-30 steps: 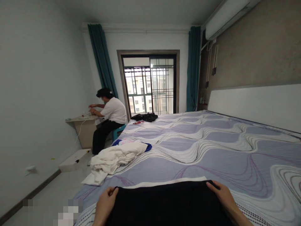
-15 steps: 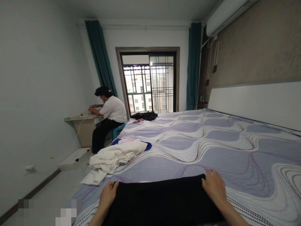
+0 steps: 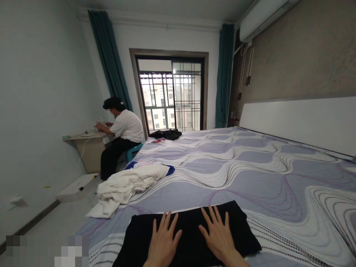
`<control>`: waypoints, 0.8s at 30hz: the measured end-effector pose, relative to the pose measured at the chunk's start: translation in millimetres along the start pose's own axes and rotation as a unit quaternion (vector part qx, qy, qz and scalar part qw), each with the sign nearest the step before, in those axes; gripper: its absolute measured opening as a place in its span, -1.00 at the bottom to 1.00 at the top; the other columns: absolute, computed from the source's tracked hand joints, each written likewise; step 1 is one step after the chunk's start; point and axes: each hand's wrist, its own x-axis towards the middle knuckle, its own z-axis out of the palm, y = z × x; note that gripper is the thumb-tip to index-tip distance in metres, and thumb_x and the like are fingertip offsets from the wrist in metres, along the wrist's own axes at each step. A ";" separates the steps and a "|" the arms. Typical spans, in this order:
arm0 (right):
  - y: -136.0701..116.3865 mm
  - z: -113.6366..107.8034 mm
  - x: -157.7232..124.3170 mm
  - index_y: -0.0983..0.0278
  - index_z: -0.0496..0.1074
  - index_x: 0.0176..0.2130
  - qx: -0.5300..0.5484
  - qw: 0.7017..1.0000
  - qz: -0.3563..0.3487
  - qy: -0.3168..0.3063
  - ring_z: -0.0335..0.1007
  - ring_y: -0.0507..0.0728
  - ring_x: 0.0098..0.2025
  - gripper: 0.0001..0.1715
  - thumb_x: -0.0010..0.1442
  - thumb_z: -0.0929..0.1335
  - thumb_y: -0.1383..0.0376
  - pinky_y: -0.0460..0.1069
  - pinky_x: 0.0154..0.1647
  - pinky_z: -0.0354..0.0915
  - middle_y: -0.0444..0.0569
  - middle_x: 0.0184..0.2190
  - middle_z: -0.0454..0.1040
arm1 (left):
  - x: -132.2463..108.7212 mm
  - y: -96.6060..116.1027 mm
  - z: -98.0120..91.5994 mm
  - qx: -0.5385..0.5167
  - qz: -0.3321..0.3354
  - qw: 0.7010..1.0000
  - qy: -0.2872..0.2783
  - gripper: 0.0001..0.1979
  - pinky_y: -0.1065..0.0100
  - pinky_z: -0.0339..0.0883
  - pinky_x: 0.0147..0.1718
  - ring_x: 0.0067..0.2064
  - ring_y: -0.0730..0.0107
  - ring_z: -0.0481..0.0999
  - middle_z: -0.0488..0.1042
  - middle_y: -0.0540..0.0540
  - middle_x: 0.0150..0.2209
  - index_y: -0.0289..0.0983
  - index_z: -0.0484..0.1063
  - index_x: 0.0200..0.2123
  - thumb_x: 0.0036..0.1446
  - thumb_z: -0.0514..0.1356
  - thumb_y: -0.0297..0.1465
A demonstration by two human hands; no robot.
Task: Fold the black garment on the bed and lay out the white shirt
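Both hands had come in from the outer corners of the flat black folded cloth to its middle, the left hand and right hand lying palm-down with fingers spread, probably to press it smooth against the wide lilac wave-patterned bedsheet at the bed's near edge. Farther left, a crumpled white garment heap hung over the edge, and no container was in view.

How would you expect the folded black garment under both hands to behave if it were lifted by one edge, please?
The black garment lies flat and thin on the bed, so it is probably floppy and would sag and unfold. It looks light. With the left hand and right hand pressing flat, it probably slides little.
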 end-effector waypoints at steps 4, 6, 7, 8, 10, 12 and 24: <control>57.2 -6.4 5.9 0.15 0.12 0.32 -0.058 0.994 0.094 0.012 -0.12 0.41 0.38 -0.25 0.29 0.13 -0.11 0.47 0.29 -0.26 0.10 0.35 0.08 | -1.8 -27.8 -1.7 0.022 -0.076 0.997 -0.027 -0.38 -0.17 -0.08 0.28 0.39 -0.04 0.00 0.08 -0.14 0.37 -0.03 0.06 0.31 0.24 -0.17 0.01; 80.8 -5.9 6.0 0.12 0.12 0.32 -0.060 0.990 0.129 0.010 -0.09 0.41 0.37 -0.27 0.28 0.13 -0.09 0.45 0.26 -0.12 0.04 0.36 0.07 | -1.2 -45.0 -9.8 0.043 -0.101 0.994 -0.027 -0.39 -0.16 -0.08 0.28 0.37 -0.07 0.04 0.09 -0.16 0.37 -0.06 0.07 0.31 0.24 -0.14 -0.02; 88.8 -4.9 5.8 0.10 0.11 0.33 -0.056 0.989 0.140 0.008 -0.08 0.40 0.36 -0.27 0.28 0.13 -0.10 0.43 0.24 -0.07 0.01 0.37 0.05 | -0.8 -52.5 -13.4 0.054 -0.113 0.992 -0.027 -0.39 -0.17 -0.08 0.27 0.37 -0.09 0.05 0.10 -0.17 0.36 -0.07 0.07 0.31 0.24 -0.13 -0.04; 94.1 -3.7 5.5 0.09 0.11 0.33 -0.052 0.988 0.145 0.006 -0.06 0.40 0.35 -0.26 0.28 0.13 -0.11 0.41 0.24 -0.03 -0.02 0.37 0.04 | -0.4 -59.6 -16.3 0.064 -0.122 0.990 -0.028 -0.38 -0.17 -0.07 0.27 0.36 -0.11 0.06 0.10 -0.18 0.36 -0.09 0.07 0.31 0.24 -0.12 -0.04; 98.1 -2.4 5.7 0.10 0.10 0.33 -0.049 0.988 0.146 0.002 -0.05 0.39 0.35 -0.25 0.28 0.12 -0.11 0.38 0.25 -0.02 -0.03 0.38 0.03 | -0.8 -74.3 -19.3 0.073 -0.139 0.987 -0.036 -0.37 -0.15 -0.05 0.26 0.36 -0.11 0.07 0.11 -0.21 0.36 -0.15 0.09 0.31 0.23 -0.11 -0.07; 96.2 -4.6 6.8 0.12 0.10 0.33 -0.055 0.988 0.143 -0.006 -0.05 0.39 0.35 -0.26 0.28 0.12 -0.10 0.39 0.24 -0.02 -0.03 0.37 0.04 | -5.6 -91.9 -19.5 0.059 -0.161 0.984 -0.047 -0.38 -0.16 -0.01 0.25 0.37 -0.09 0.06 0.10 -0.21 0.36 -0.20 0.11 0.31 0.22 -0.10 -0.12; -81.3 -5.9 -55.6 0.36 -0.16 0.39 0.030 0.975 -0.219 -0.022 -0.35 0.39 0.42 -0.11 0.23 0.24 0.14 0.38 0.37 -0.26 0.08 0.41 -0.23 | -90.8 -154.8 -17.8 -0.392 -0.319 0.824 0.256 -0.34 0.10 0.02 0.31 0.25 0.13 0.33 0.47 -0.21 0.13 -0.31 0.42 0.08 0.10 -0.04 0.02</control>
